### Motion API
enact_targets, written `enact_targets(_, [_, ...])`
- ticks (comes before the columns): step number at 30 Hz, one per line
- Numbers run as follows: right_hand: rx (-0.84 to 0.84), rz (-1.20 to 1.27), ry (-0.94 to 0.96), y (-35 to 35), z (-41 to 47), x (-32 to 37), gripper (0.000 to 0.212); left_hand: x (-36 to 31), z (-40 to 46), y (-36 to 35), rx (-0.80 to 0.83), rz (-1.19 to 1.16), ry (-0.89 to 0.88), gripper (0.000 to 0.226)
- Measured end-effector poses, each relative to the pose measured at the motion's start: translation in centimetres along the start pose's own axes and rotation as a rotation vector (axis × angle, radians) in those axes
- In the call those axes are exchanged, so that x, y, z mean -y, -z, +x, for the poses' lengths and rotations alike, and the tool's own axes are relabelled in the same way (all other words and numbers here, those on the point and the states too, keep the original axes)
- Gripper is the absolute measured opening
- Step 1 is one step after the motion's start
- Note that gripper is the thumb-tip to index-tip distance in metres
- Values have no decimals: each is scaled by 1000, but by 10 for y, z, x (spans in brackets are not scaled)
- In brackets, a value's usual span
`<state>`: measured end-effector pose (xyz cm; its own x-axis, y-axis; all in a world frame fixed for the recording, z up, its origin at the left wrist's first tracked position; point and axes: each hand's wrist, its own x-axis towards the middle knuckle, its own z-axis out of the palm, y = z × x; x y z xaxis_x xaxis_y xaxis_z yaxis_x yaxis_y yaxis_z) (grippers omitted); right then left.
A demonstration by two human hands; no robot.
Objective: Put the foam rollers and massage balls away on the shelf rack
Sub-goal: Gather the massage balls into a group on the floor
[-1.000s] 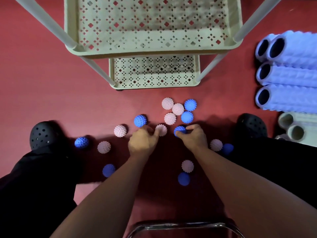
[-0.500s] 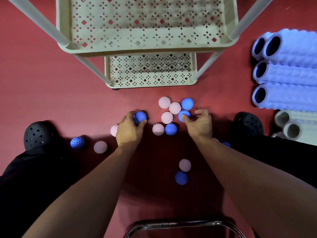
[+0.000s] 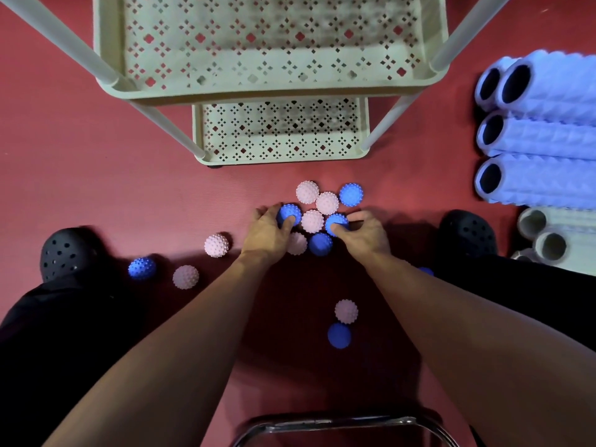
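Note:
Spiky massage balls, pink and blue, lie clustered on the red floor in front of the beige shelf rack (image 3: 280,91). My left hand (image 3: 266,232) curls round a blue ball (image 3: 287,212) at the cluster's left side. My right hand (image 3: 366,235) curls round another blue ball (image 3: 337,221) at its right side. Between the hands sit a pink ball (image 3: 312,221) and a blue ball (image 3: 320,244). Further balls lie loose: a pink ball (image 3: 216,245), a blue ball (image 3: 141,268), a pink ball (image 3: 346,311). Lavender foam rollers (image 3: 541,137) are stacked at the right.
The rack's lower tray (image 3: 280,156) stands just beyond the balls, its white posts (image 3: 167,130) slanting outward. My black shoes (image 3: 64,250) flank the balls. Cream rollers (image 3: 545,240) lie at the right edge. A metal stool frame (image 3: 335,424) is below my arms.
Both hands moved forward toward the rack. The left hand pushed its blue ball rightward into the cluster, and the right hand closed on a blue ball there.

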<state>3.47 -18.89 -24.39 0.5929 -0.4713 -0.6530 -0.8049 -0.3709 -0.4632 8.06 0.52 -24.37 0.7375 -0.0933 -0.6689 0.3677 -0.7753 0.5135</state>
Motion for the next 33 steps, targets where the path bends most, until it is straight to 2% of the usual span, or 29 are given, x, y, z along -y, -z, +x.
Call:
enact_targets(4, [19,-25,27,6,1,-1,38,4,-1,6,36,25,-9,61])
enact_targets(7, [-77,-57,55,14,6,2,37,10,-2,9,-15,-10,-39,55])
enact_targets(9, [-184,-58,105,21,14,8,34,15,-4,12,-136,-12,-70,44])
enact_targets(11, [-207,-103,182,28,26,15,32,22,-10,22,-348,83,-87,34])
enact_targets(13, [-97,-196,260,34,35,22,38,34,-20,34,-511,218,-24,35])
enact_targets(14, [-16,-234,298,34,39,24,43,41,-25,39,-514,256,26,39])
enact_targets(16, [117,-276,320,32,43,24,49,57,-36,44,-386,293,102,45])
enact_targets(18, [133,-246,283,27,43,20,49,72,-43,43,-247,306,153,43])
enact_targets(20, [71,-159,228,22,42,17,43,80,-45,42,-262,240,155,39])
enact_targets(23, [20,-69,141,19,38,14,38,71,-42,36,-330,15,212,42])
enact_targets(27, [13,-15,104,17,34,9,44,42,-33,18,-224,-346,168,44])
enact_targets(33, [35,-18,74,19,31,7,43,19,-19,-2,-94,-398,71,44])
